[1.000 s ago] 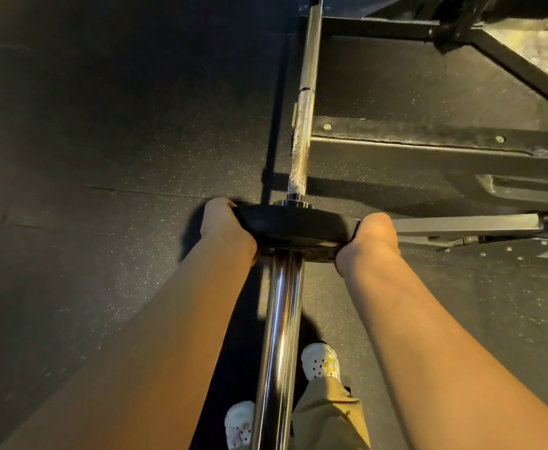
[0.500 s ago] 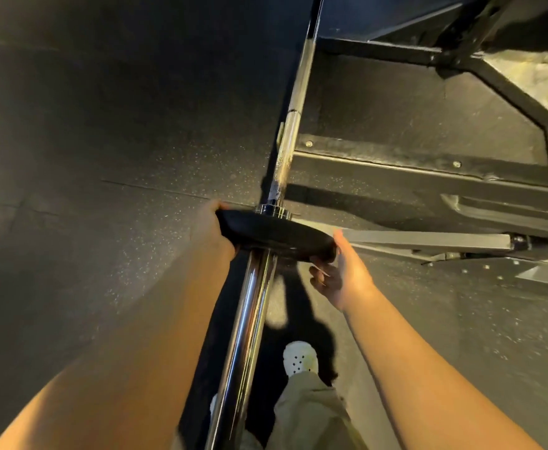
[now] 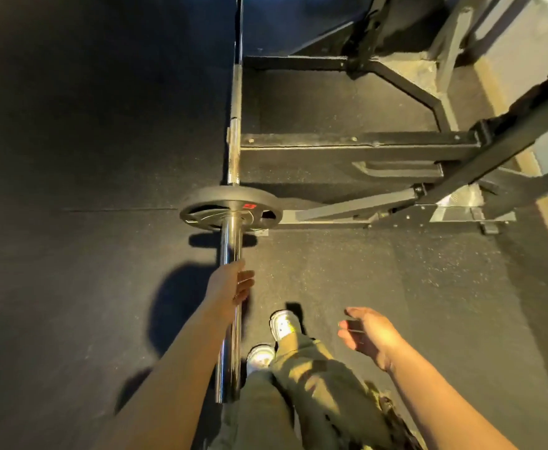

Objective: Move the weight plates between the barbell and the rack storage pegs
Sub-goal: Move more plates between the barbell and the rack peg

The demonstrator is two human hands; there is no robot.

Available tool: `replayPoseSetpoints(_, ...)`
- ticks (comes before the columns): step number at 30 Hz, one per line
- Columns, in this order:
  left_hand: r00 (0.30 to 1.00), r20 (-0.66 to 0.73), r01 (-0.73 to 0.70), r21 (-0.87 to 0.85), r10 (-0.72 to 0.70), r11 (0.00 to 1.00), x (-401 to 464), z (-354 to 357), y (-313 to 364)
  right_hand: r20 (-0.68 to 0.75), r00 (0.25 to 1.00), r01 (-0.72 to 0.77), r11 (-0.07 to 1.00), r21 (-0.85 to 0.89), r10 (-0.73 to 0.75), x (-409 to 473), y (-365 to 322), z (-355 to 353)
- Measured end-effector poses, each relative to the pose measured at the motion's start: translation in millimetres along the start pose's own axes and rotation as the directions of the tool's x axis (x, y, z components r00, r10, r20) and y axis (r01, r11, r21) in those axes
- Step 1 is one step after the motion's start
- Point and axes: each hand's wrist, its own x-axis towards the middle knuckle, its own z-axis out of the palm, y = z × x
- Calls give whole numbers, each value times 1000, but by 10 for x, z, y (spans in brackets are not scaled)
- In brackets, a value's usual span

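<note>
A small black weight plate [image 3: 227,206] with a red mark sits on the chrome sleeve of the barbell [image 3: 232,245], pushed up against the collar. The barbell runs away from me toward the rack. My left hand [image 3: 233,285] hovers beside the sleeve with relaxed fingers, near the bar or just touching it, and holds nothing. My right hand [image 3: 368,334] hangs free to the right with loosely spread fingers, apart from the bar and the plate.
The black steel rack frame [image 3: 347,147] with its floor beams and a slanted upright lies to the right of the bar. Dark rubber flooring [image 3: 71,190] spreads to the left. My feet in white shoes [image 3: 280,324] stand just right of the sleeve's end.
Both hands have let go of the plate and drawn back toward me. The plate stays seated on the sleeve. My view has pulled back and risen.
</note>
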Motion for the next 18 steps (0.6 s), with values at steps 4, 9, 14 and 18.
replayPoseSetpoints(4, 989, 142, -66, 153, 44, 986, -203, 468, 137, 74, 987, 138, 988, 64, -143, -314, -217, -108)
replayPoseSetpoints(9, 910, 338, -369, 404, 238, 837, -556, 1155, 88, 86, 981, 145, 952, 268, -173, -480, -315, -658)
replayPoseSetpoints(14, 857, 434, -496, 543, 279, 678, -770, 2140, 68, 30, 981, 160, 887, 433, -191, -409, -555, -1536)
replayPoseSetpoints(18, 802, 508, -587, 573, 314, 571, -1020, 3280, -75, 12, 974, 186, 833, 521, -225, -253, -847, -2377)
